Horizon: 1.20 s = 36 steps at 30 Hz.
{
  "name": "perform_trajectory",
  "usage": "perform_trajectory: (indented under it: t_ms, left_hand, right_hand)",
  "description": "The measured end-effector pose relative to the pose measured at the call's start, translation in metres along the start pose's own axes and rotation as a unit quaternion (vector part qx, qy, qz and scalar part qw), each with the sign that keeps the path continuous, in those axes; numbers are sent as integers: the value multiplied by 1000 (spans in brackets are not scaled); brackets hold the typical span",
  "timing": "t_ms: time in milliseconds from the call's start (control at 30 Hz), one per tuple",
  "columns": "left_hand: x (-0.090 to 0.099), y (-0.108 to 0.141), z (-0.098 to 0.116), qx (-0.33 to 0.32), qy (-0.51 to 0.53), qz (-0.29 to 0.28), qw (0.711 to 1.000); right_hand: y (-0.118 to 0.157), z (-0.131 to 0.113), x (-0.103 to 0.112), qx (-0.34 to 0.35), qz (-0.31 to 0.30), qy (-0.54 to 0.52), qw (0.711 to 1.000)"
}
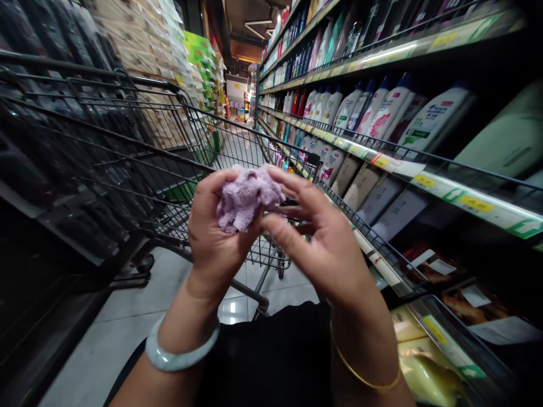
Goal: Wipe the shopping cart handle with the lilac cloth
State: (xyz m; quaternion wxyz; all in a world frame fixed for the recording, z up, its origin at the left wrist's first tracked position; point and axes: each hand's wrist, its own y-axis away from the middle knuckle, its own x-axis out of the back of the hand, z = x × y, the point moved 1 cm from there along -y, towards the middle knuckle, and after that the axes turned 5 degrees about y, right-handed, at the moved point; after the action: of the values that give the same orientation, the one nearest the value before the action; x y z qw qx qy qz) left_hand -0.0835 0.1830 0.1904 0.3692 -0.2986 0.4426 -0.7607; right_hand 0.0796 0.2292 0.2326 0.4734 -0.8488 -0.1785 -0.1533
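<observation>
A crumpled lilac cloth (248,198), fluffy like a towel, is bunched up in front of me at the middle of the view. My left hand (212,220) is wrapped round it from the left and below, with a pale bangle on that wrist. From the right, my right hand (316,232) curves beside the cloth, its fingertips touching the cloth's right edge. Its thumb and fingers are apart, and a thin gold bangle circles the wrist. Behind both hands stands a dark wire shopping cart (203,127).
Shelves of shampoo bottles (390,110) line the right side, with price-tag rails (441,183) jutting toward me. Packaged goods (139,62) hang and stack along the left. A tiled floor (161,282) runs under the cart and on down the aisle.
</observation>
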Motion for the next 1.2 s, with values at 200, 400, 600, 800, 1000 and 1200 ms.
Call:
perform_trajectory:
  t_ms: [200,400,600,800,1000,1200]
  left_hand:
    - [-15,-1,-10,10,-7,56,998]
    - [-54,22,3,-15,38,-2,999]
    - [-33,10,-23,-6,-42,85,995]
    - [-43,13,-16,44,-24,66,997]
    - [-63,29,6,-42,-20,-53,998]
    - [-34,7,-26,38,-48,100,993]
  right_hand:
    - [-23,67,-29,-4,173,100,980]
    - [-17,89,-45,-11,204,96,974]
    - [-18,89,-40,12,186,46,981]
    - [-18,96,-42,-4,220,-8,975]
    - [-11,108,-39,-2,233,-107,966]
    - [-11,107,-42,29,239,-63,969]
